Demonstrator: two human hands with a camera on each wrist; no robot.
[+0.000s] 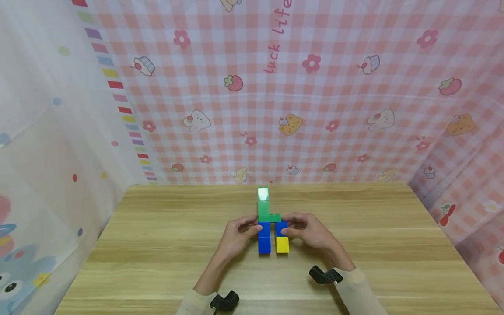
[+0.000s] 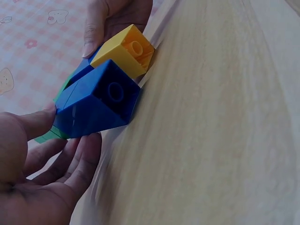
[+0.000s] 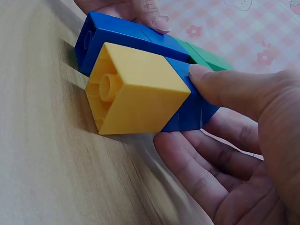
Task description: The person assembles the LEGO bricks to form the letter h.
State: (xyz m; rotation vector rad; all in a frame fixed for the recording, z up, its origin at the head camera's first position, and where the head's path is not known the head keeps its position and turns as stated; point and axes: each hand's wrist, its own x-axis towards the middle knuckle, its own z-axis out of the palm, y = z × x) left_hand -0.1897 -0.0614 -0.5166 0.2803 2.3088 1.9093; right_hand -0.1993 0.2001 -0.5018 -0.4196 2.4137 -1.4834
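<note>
A toy block figure lies on the wooden table (image 1: 157, 249). It has a green top (image 1: 263, 205), a long blue leg (image 1: 264, 239) on the left, and a short blue block (image 1: 281, 228) ending in a yellow block (image 1: 281, 245) on the right. My left hand (image 1: 249, 228) pinches the blue leg (image 2: 101, 101) near the green part, thumb on top and fingers below. On the other side my right hand (image 1: 292, 225) pinches the short blue block (image 3: 187, 110) just behind the yellow block (image 3: 136, 91), thumb above, fingers underneath.
A pink checked cloth with cartoon prints (image 1: 315, 109) hangs behind the table and along its right side. A pale dotted curtain (image 1: 51, 153) closes off the left. Bare wood surrounds the figure on all sides.
</note>
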